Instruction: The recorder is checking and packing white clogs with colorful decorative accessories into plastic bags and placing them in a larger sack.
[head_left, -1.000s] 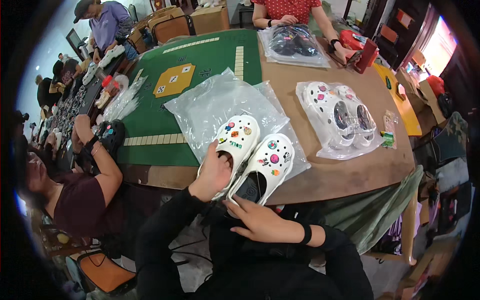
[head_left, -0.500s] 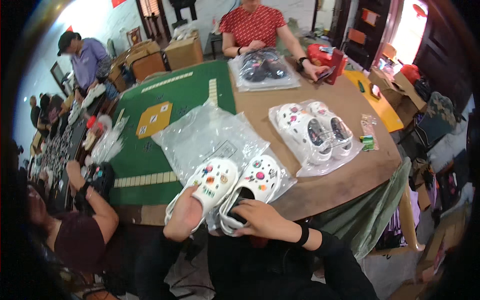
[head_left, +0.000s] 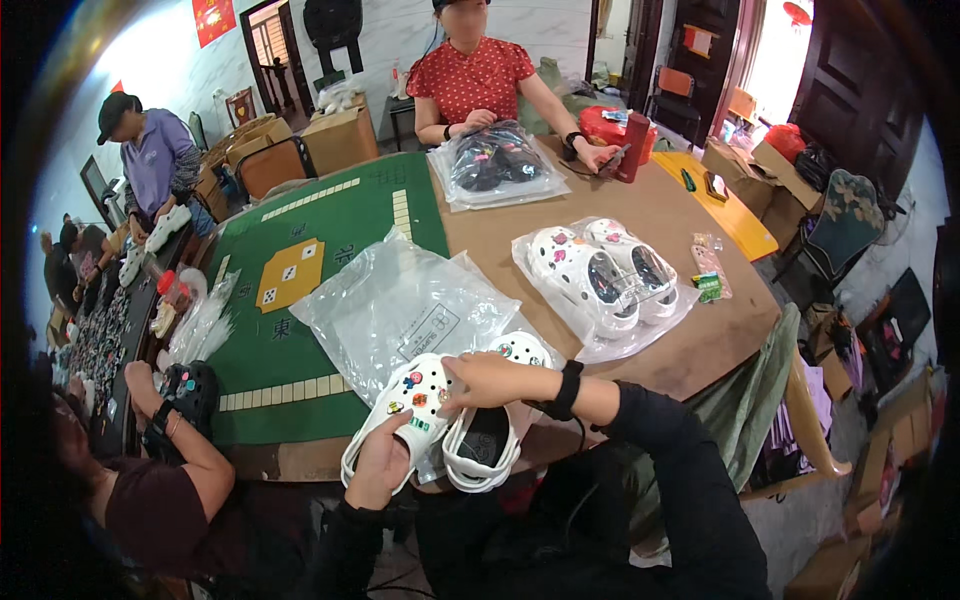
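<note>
Clock = picture face, 12 at top. Left hand [head_left: 378,465] at 7 o'clock, holding the white perforated foam clog with coloured charms [head_left: 412,400]. Left fingers: thumb on the clog's side by the opening, the rest mostly hidden, gripping it. Clog's toe points to 1 o'clock, heel strap to 7.

Right hand [head_left: 505,382] at 6 o'clock, black band on the wrist, reaching across to that clog. Right fingers touch its toe, at the 3 o'clock side, near a charm; can't tell if they pinch it. Second white foam clog with a dark insole [head_left: 483,440] just beside the held one at 6 o'clock, its toe partly covered by the right hand. Can't tell what carries its heel.

Past them: flat clear plastic bag with a printed box [head_left: 385,300], at 9 o'clock, overlapping the green mat with printed tiles and dice [head_left: 270,352] and the brown table [head_left: 480,225]. At 3 o'clock: bagged pair of white charm clogs [head_left: 600,275]; small clear packet with a green label [head_left: 709,272] just outboard of it.

Far side, 12 o'clock: clear-bagged dark footwear [head_left: 495,165] in front of a person in a red patterned top [head_left: 470,85]. Red cylinder [head_left: 633,147] between 1 and 2 o'clock.
</note>
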